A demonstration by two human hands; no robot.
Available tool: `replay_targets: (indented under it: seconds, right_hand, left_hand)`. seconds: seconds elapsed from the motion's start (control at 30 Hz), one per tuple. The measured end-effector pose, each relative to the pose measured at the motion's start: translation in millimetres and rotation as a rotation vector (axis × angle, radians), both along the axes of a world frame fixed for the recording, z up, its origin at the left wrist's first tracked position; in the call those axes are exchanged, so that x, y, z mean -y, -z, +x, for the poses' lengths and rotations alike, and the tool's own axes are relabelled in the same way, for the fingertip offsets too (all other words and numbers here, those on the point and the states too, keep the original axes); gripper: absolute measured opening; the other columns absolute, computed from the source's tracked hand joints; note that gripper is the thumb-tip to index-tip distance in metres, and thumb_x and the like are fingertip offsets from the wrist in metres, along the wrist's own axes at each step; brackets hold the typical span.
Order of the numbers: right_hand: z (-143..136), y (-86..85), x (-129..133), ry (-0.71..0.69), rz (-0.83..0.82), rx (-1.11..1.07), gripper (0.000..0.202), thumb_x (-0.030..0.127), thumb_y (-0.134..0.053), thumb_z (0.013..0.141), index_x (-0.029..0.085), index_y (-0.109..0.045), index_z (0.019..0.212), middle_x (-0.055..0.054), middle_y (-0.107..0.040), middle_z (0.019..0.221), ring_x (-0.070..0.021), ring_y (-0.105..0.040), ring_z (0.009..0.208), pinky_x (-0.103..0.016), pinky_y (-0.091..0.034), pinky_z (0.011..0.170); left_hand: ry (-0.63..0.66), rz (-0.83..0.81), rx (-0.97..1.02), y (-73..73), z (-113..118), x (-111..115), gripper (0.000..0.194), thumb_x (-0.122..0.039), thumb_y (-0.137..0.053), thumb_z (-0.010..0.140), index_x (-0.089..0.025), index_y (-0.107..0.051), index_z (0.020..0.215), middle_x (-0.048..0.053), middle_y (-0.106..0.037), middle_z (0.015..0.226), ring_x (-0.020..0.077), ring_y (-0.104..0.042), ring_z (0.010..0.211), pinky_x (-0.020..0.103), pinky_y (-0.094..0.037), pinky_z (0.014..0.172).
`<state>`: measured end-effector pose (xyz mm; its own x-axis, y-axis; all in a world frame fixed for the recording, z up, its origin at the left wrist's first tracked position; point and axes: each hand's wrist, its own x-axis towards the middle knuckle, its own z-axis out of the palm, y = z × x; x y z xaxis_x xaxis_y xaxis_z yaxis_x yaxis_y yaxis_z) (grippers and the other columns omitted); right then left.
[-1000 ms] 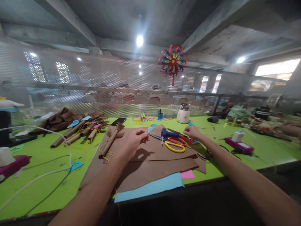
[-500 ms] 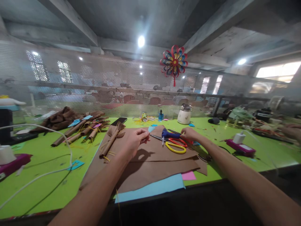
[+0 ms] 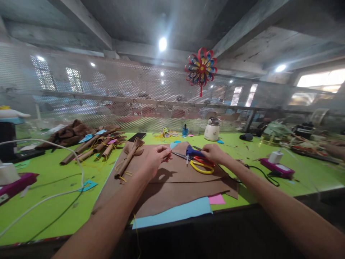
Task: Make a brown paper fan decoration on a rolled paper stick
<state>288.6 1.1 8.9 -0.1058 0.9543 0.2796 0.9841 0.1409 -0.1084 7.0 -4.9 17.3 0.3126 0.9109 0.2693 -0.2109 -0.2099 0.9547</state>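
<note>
My right hand point(image 3: 212, 153) is closed round the rear of a blue glue gun point(image 3: 194, 152). The gun rests above scissors with yellow handles point(image 3: 202, 167) and a pair with red handles point(image 3: 207, 162). My left hand point(image 3: 159, 158) hovers over brown paper sheets point(image 3: 172, 194), thumb and fingertips pinched together; anything between them is too small to make out. Left of it on the paper lies a rolled brown paper piece point(image 3: 128, 160) with a fanned end and yellow strings.
More brown paper rolls point(image 3: 101, 145) lie at the left. A white bottle point(image 3: 212, 129) and a blue glass bottle point(image 3: 185, 131) stand at the back. Purple power strips point(image 3: 277, 168) sit at both sides; a white cable point(image 3: 81, 169) crosses the left. Another person's hand point(image 3: 334, 148) is at far right.
My right hand has shifted left and closed on the rear of the glue gun. The black cord at the right has moved. My left hand keeps its pinch, nearly still.
</note>
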Motion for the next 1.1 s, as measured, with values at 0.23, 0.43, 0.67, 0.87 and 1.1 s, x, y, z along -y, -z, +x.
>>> replay_targets:
  seconds: [0.23,0.43,0.67,0.87,1.1]
  right_hand:
    - [-36.6,4.6,20.8,-0.161,-0.159,0.219,0.025,0.033,-0.053,0.087,0.017,-0.065,0.101,-0.015,-0.068,0.097,-0.0243,-0.062,0.082,-0.028,-0.038,0.064]
    - [-29.7,-7.7,11.6,-0.152,-0.354,-0.049,0.044,0.027,-0.067,0.072,0.017,-0.059,0.114,-0.011,-0.065,0.106,-0.0219,-0.060,0.085,-0.026,-0.041,0.066]
    - [-18.8,-24.8,81.8,-0.186,-0.469,-0.303,0.043,0.031,-0.064,0.070,0.020,-0.061,0.111,0.000,-0.056,0.070,-0.0136,-0.047,0.061,-0.023,-0.033,0.054]
    - [-27.7,-35.8,123.4,-0.365,-0.354,-0.829,0.051,0.029,-0.067,0.061,0.022,-0.059,0.111,0.000,-0.057,0.073,-0.0177,-0.055,0.066,-0.030,-0.045,0.061]
    - [-79.8,-27.4,87.8,-0.598,-0.224,-1.273,0.047,0.031,-0.070,0.062,0.022,-0.055,0.106,-0.005,-0.061,0.091,-0.0218,-0.061,0.083,-0.038,-0.050,0.077]
  left_hand:
    - [-0.034,-0.015,-0.004,-1.7,-1.6,2.4,0.018,-0.031,-0.073,0.065,-0.016,-0.062,0.065,0.004,-0.060,0.064,0.0148,-0.056,0.063,0.027,-0.039,0.060]
    - [-0.039,-0.008,-0.002,-2.4,-3.2,3.7,0.016,-0.031,-0.070,0.067,-0.019,-0.062,0.062,0.003,-0.060,0.063,0.0149,-0.055,0.062,0.026,-0.038,0.060]
    - [-0.016,-0.025,0.055,-0.4,-4.2,0.6,0.017,-0.033,-0.071,0.068,-0.017,-0.064,0.067,0.002,-0.061,0.066,0.0138,-0.057,0.065,0.025,-0.041,0.063]
    - [-0.028,0.026,0.238,-15.2,-13.2,3.7,0.019,-0.029,-0.074,0.066,-0.015,-0.062,0.068,0.002,-0.062,0.067,0.0120,-0.056,0.064,0.025,-0.042,0.064]
    - [-0.163,0.153,0.348,-33.7,-21.2,11.8,0.018,-0.029,-0.074,0.066,-0.016,-0.062,0.068,0.001,-0.062,0.070,0.0127,-0.057,0.069,0.025,-0.042,0.062]
